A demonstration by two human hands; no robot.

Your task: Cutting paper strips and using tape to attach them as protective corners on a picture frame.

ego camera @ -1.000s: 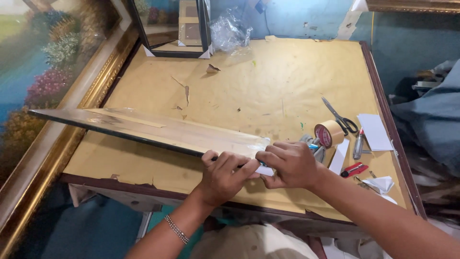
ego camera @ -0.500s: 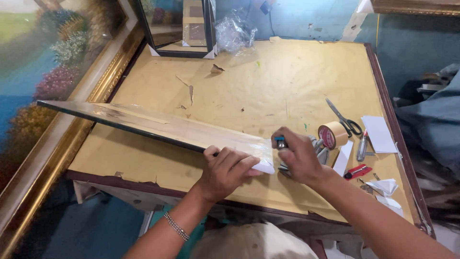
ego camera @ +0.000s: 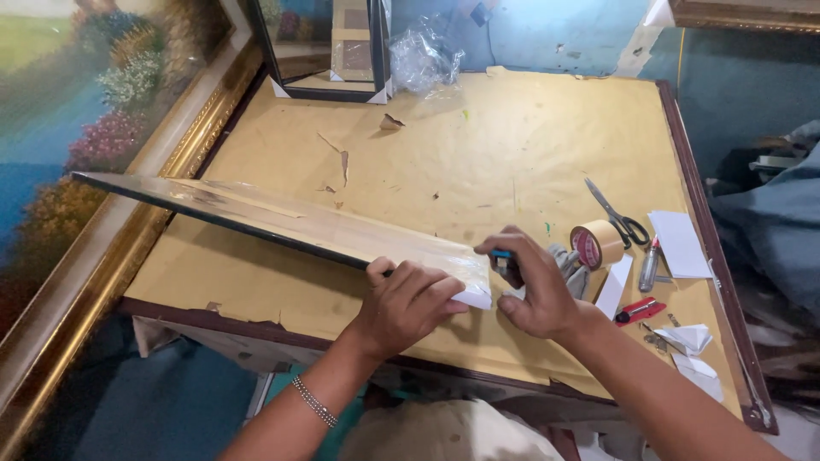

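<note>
- The left hand (ego camera: 406, 299) presses down on the near end of a long wrapped frame (ego camera: 282, 224), fingers curled over its top with the thumb at the dark edge; it grips that end firmly.
- The frame lies slanted across the paper-covered table (ego camera: 478, 137), its far end jutting past the table's left edge towards a large gilt-framed painting (ego camera: 94, 162).
- A white corner guard (ego camera: 475, 296) caps the frame's near end, just under the left fingertips.
- The right hand (ego camera: 534, 286) sits just beside that end, fingers closed narrowly round a small blue-tipped tool (ego camera: 501, 254) (most of it is hidden in the fist, so its kind cannot be told).
- No real containers show: the nearest thing is a crumpled clear plastic bag (ego camera: 424, 58) at the table's far side, and whether anything is inside cannot be made out.
- To the right of the hands lie a roll of brown tape (ego camera: 596, 244), scissors (ego camera: 617, 213), a red cutter (ego camera: 640, 311), a pen-like stick (ego camera: 649, 265) and white card pieces (ego camera: 680, 243).
- Grey stuff behind the right hand, near the tape, is partly covered and hard to name.
- A dark-framed picture (ego camera: 329, 51) at the far edge is cut off by the top of the view.
- The table's near right corner and the person's forearms run out of frame (a bracelet (ego camera: 313, 402) shows on the left wrist).
</note>
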